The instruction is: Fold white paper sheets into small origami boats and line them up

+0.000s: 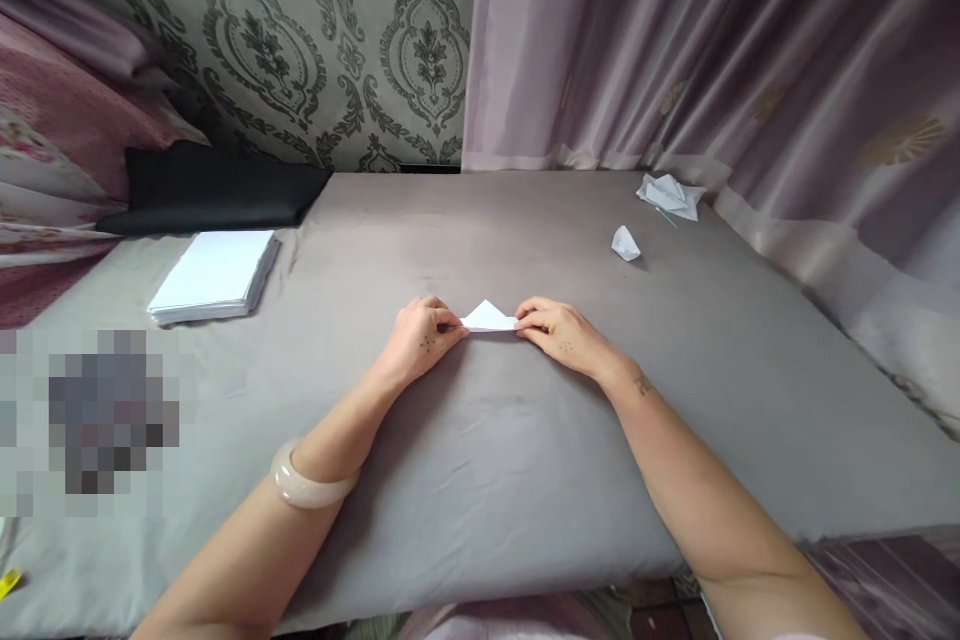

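A folded white paper (486, 319) sits between the two hands, its triangular peak pointing away from the person and a narrow straight band running along the near side. The left hand (421, 335) pinches the left end of that band between thumb and fingers; the right hand (561, 332) pinches the right end in the same way. Whether the paper rests on the gray cloth-covered counter (480, 480) or is held slightly above it, I cannot tell.

Beyond the right hand and a little to its right, a small folded paper piece (625, 244) stands on the cloth. Farther out in that direction lies a loose pile of white papers (670, 193), with a thin green stick (666, 217) at its near side.

Well to the left of the left hand, and farther from the person, is a thick stack of white sheets (217, 270). Behind the stack, black material (217, 188) is spread out. A pale bangle (311, 480) circles the forearm behind the left hand.
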Tool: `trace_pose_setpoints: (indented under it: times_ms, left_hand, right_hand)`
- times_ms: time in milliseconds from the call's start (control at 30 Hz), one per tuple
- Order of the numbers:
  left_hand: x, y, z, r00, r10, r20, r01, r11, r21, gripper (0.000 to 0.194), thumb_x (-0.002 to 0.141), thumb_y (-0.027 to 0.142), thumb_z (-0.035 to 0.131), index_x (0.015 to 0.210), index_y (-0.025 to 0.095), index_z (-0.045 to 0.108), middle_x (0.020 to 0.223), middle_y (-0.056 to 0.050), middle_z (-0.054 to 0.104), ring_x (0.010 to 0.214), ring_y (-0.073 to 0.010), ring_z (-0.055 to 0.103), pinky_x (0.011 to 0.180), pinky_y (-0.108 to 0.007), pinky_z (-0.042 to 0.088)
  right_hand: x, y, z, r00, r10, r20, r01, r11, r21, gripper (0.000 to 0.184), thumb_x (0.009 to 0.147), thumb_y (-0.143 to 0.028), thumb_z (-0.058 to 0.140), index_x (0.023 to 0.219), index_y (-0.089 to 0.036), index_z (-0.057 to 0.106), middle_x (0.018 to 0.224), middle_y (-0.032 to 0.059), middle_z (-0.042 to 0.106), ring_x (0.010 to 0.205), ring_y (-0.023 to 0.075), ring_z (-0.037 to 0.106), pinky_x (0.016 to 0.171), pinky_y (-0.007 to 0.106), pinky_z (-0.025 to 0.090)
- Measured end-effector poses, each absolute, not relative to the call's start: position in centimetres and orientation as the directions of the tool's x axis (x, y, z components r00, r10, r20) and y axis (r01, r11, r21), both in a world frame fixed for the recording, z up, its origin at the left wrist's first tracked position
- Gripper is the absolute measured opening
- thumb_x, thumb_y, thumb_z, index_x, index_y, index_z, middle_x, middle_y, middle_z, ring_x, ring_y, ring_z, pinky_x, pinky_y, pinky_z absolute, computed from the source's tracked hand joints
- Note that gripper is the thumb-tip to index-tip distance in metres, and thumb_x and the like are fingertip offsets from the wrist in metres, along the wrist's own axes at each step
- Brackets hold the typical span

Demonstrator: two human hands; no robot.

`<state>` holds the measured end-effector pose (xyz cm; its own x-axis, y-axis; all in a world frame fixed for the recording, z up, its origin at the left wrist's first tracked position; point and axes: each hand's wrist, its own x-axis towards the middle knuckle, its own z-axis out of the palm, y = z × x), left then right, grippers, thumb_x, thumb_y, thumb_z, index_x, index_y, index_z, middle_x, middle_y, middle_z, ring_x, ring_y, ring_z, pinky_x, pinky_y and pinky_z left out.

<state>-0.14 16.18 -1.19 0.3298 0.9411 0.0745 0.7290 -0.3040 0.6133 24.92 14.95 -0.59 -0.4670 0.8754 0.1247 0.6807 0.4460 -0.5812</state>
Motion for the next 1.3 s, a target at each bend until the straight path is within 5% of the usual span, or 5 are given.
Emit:
trace_pose_setpoints:
  times_ms: [200, 633, 1300]
  left_hand:
    - [-0.1, 16.2, -1.2, 0.32, 0.944, 0.083, 0.746, -0.305, 0.593, 0.021, 0.081, 0.036, 0.061, 0.082, 0.022, 0.075, 0.091, -0.007, 0.066, 0.088, -0.0223, 0.058, 0.08, -0.034, 0.044]
    - [0.6, 16.2, -1.0, 0.202, 0.979, -0.017, 0.801, -0.155, 0.579, 0.025, 0.083, 0.036, 0.055, 0.079, 0.019, 0.073, 0.087, -0.008, 0.065, 0.084, -0.0219, 0.059, 0.072, -0.032, 0.044]
    - [0.4, 16.8, -1.3, 0.156, 0.987, -0.043, 0.812, -0.103, 0.574, 0.027, 0.082, 0.04, 0.059, 0.07, 0.017, 0.067, 0.086, -0.007, 0.06, 0.082, -0.0193, 0.055, 0.071, -0.031, 0.043]
  right_hand:
    - [24.1, 14.5, -0.4, -0.399, 0.904, 0.15, 0.751, 0.416, -0.513, 0.018, 0.088, -0.027, 0.055, 0.08, -0.023, 0.071, 0.102, 0.0022, 0.067, 0.079, 0.0136, 0.059, 0.071, 0.027, 0.042]
    - [23.2, 15.2, -1.4, -0.087, 0.996, 0.032, 0.655, 0.081, -0.751, 0.018, 0.077, -0.033, 0.062, 0.068, -0.021, 0.072, 0.095, 0.0032, 0.068, 0.07, 0.0128, 0.06, 0.069, 0.028, 0.045]
    - [22.6, 15.6, -1.4, -0.048, 0.999, 0.001, 0.68, 0.034, -0.732, 0.018, 0.074, -0.029, 0.065, 0.059, -0.019, 0.066, 0.092, 0.0029, 0.066, 0.07, 0.0124, 0.058, 0.071, 0.028, 0.045]
